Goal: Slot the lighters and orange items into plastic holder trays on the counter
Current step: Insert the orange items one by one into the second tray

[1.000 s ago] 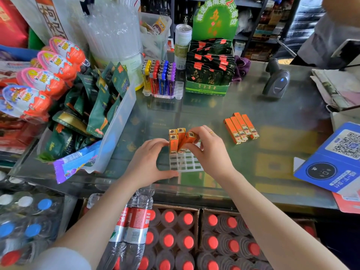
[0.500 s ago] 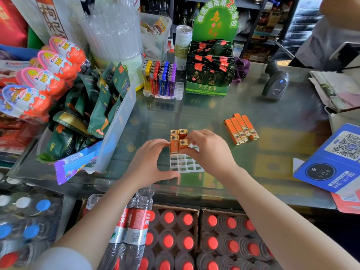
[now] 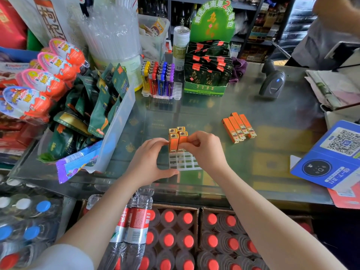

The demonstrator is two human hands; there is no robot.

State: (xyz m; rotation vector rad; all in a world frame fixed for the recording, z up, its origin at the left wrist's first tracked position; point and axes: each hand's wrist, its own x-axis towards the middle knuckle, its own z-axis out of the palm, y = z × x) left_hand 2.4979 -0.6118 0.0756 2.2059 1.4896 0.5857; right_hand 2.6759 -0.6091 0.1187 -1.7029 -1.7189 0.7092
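Observation:
A clear plastic grid tray (image 3: 184,162) lies on the glass counter in front of me. Several orange lighters (image 3: 173,142) with gold tops stand upright in its far rows. My right hand (image 3: 204,151) pinches the front right orange lighter (image 3: 182,137), which stands upright in a slot. My left hand (image 3: 149,162) holds the tray's left side, fingertips against the front left lighter and thumb at the tray's near edge. Several more orange lighters (image 3: 238,127) lie flat in a row to the right. A second tray of coloured lighters (image 3: 158,79) stands further back.
A clear bin of green snack packets (image 3: 93,115) crowds the left. A green display box (image 3: 206,75) and a barcode scanner (image 3: 272,80) stand at the back, a blue QR stand (image 3: 331,154) at the right. Crates of red-capped bottles (image 3: 175,240) sit below the counter. Another person stands far right.
The lighter in my right hand went from tilted above the tray to upright in a slot beside the others. My left hand stayed at the tray's left side.

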